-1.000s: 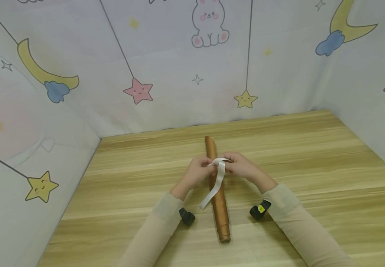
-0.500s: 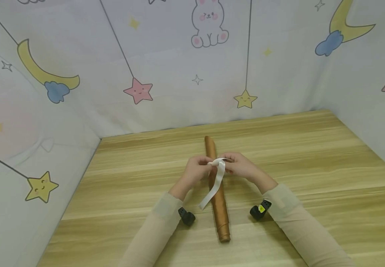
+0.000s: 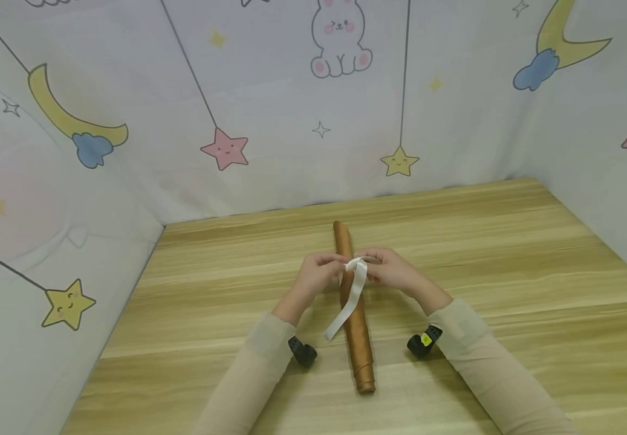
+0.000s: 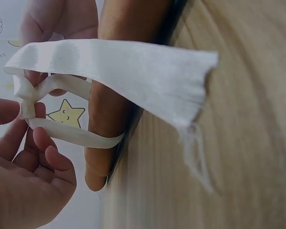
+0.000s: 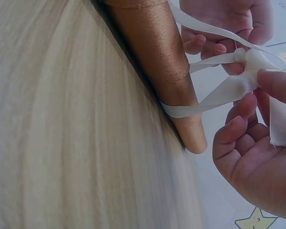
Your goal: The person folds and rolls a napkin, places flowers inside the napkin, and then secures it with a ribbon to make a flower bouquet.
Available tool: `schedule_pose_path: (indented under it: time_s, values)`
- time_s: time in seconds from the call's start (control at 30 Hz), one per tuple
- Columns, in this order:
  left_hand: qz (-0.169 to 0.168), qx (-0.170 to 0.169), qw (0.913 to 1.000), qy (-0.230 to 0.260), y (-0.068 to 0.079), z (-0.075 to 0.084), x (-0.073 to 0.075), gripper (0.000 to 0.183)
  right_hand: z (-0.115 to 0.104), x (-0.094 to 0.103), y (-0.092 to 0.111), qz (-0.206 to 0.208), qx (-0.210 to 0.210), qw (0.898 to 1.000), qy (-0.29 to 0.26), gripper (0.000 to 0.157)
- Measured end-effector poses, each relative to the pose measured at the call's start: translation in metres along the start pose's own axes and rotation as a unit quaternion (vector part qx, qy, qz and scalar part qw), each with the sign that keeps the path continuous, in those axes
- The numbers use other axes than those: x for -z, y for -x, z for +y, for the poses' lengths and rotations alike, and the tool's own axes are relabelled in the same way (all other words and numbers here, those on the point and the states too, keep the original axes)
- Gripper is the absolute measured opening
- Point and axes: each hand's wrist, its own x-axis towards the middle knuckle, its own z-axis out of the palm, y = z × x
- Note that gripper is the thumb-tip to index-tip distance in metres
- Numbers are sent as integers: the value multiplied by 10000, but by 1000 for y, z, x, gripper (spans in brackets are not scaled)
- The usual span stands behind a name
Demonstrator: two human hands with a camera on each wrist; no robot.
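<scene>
A bronze-brown roll of smooth cloth (image 3: 360, 341) lies lengthwise on the table. Round its farther half loops a white ribbon (image 3: 354, 302), with a loose knot (image 4: 25, 93) raised above the roll in the left wrist view. My left hand (image 3: 315, 278) pinches the ribbon at the knot between thumb and fingers. From the other side, my right hand (image 3: 392, 270) pinches a ribbon part between thumb and fingertips (image 5: 248, 102). One ribbon end (image 4: 181, 86), frayed at its tip, trails over the roll towards me. Another short end (image 5: 282, 124) hangs by my right thumb.
The wood-grain table (image 3: 210, 302) extends around the roll. White cloth walls (image 3: 275, 90) printed with stars, moons and a rabbit border its back and sides. A small black camera (image 3: 303, 353) sits at the left wrist, another black camera (image 3: 422, 342) at the right.
My left hand has shifted slightly left, and its fingers have changed their hold at the knot. My right hand, the roll and the trailing ribbon end stay nearly in place.
</scene>
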Motion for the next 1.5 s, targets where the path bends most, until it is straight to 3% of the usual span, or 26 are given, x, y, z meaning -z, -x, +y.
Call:
schedule_pose_path:
  time_s: [0.33,0.67,1.2,1.5]
  values:
    - [-251,-335,9991,6,0,0,1,20,0,0,1,11,29,10000,-34,24]
    - [-986,-442,9870,-1190,0,5,2,25,0,2,1,-23,118,9999,-77,23]
    - [-1047,-334,9859,-1262,2,7,0,15,1,2,-1,20,111,9999,-81,25]
    - [-519,-483,9946,-753,-1,1,-1,9,6,3,-2,8,109,9999,-86,25]
